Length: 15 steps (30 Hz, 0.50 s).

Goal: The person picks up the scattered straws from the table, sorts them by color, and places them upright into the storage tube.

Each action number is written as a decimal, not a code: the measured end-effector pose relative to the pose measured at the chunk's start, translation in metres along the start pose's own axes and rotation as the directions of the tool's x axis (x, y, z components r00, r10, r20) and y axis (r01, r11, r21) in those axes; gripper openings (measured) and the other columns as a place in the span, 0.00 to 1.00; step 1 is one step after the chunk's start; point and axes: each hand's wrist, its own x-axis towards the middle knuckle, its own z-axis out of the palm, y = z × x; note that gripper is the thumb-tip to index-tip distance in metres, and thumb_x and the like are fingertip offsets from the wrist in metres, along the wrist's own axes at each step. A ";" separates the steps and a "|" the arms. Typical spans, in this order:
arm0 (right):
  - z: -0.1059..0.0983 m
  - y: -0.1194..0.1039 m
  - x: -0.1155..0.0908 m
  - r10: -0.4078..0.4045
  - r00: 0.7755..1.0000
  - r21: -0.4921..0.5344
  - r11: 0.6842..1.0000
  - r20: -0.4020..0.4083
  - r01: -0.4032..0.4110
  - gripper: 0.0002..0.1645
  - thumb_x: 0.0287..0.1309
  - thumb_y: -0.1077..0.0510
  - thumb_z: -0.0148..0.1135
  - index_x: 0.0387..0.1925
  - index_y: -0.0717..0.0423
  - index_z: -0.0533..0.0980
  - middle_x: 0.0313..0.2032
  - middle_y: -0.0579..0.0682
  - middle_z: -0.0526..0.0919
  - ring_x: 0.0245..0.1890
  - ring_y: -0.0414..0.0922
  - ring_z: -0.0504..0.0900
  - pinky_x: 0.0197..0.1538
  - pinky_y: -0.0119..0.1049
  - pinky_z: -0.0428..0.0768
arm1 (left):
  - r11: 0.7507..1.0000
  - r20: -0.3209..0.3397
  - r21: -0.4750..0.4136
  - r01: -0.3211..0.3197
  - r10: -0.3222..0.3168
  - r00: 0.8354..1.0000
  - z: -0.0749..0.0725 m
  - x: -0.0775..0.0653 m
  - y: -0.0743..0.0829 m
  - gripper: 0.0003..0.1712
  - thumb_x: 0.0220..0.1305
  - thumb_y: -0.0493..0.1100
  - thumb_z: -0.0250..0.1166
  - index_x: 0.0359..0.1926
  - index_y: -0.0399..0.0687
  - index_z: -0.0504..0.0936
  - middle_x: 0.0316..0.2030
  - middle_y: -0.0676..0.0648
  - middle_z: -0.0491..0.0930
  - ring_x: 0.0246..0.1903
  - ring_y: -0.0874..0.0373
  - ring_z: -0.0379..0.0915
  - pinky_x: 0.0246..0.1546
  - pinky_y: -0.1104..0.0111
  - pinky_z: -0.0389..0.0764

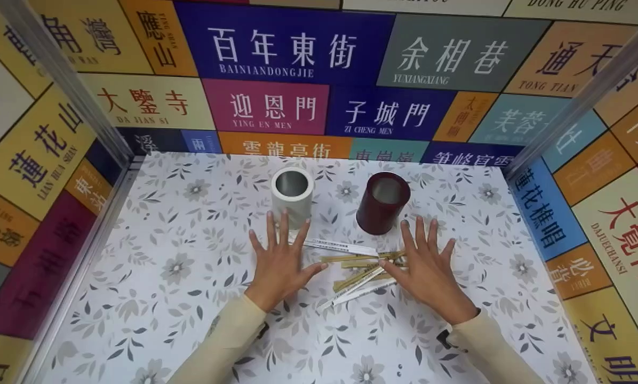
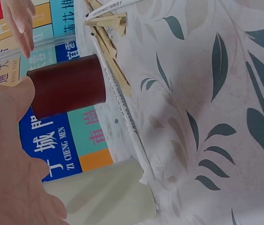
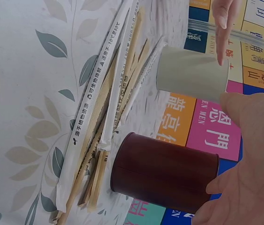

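My left hand [image 1: 279, 269] is spread with straight fingers just in front of a white cylindrical cup [image 1: 292, 194], holding nothing. With its fingers also spread, my right hand [image 1: 428, 272] is in front of a dark red cylindrical cup [image 1: 383, 205]. Between the hands lies a loose pile of paper-wrapped straws, some in white wrappers [image 3: 92, 105], others in brown wrappers [image 1: 359, 263]. The right thumb overlaps the pile in the head view; whether it touches cannot be told. Both cups stand upright with their open tops showing.
A white tabletop [image 1: 175, 314] with grey leaf and flower print lies under everything. Colourful panels [image 1: 284, 45] with Chinese lettering form walls at the back and both sides. Metal posts [image 1: 68, 80] stand at the back corners.
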 end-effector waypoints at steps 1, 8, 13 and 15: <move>0.000 0.000 0.000 0.000 1.000 -0.001 1.000 0.001 0.000 0.64 0.75 0.27 0.61 0.91 0.54 0.43 0.88 0.64 0.31 0.85 0.67 0.23 0.72 0.87 0.24 | 1.000 -0.002 -0.004 0.001 -0.001 1.000 0.000 0.000 0.000 0.60 0.68 0.83 0.61 0.89 0.59 0.57 0.88 0.31 0.41 0.85 0.24 0.31 0.70 0.14 0.44; 0.003 0.001 0.001 -0.007 1.000 0.013 1.000 -0.008 0.007 0.63 0.74 0.27 0.63 0.90 0.56 0.48 0.87 0.67 0.36 0.86 0.70 0.27 0.74 0.87 0.28 | 0.997 -0.031 -0.069 0.034 -0.036 0.999 -0.003 0.003 -0.007 0.59 0.68 0.82 0.62 0.89 0.58 0.59 0.88 0.32 0.45 0.85 0.24 0.33 0.72 0.15 0.40; 0.005 0.001 0.001 -0.039 0.999 0.054 0.998 -0.024 0.041 0.58 0.75 0.34 0.68 0.88 0.60 0.54 0.86 0.70 0.48 0.86 0.71 0.41 0.77 0.84 0.41 | 0.985 -0.109 -0.163 0.058 -0.076 0.991 -0.007 0.004 -0.017 0.58 0.68 0.74 0.70 0.86 0.50 0.64 0.85 0.31 0.54 0.84 0.25 0.43 0.73 0.17 0.47; 0.008 0.001 0.001 -0.075 0.996 0.069 0.994 -0.053 0.079 0.55 0.74 0.37 0.69 0.86 0.61 0.58 0.84 0.70 0.55 0.85 0.72 0.49 0.79 0.80 0.49 | 0.973 -0.153 -0.224 0.050 -0.086 0.985 -0.007 0.005 -0.023 0.57 0.68 0.69 0.74 0.85 0.45 0.66 0.83 0.31 0.59 0.83 0.26 0.47 0.74 0.19 0.51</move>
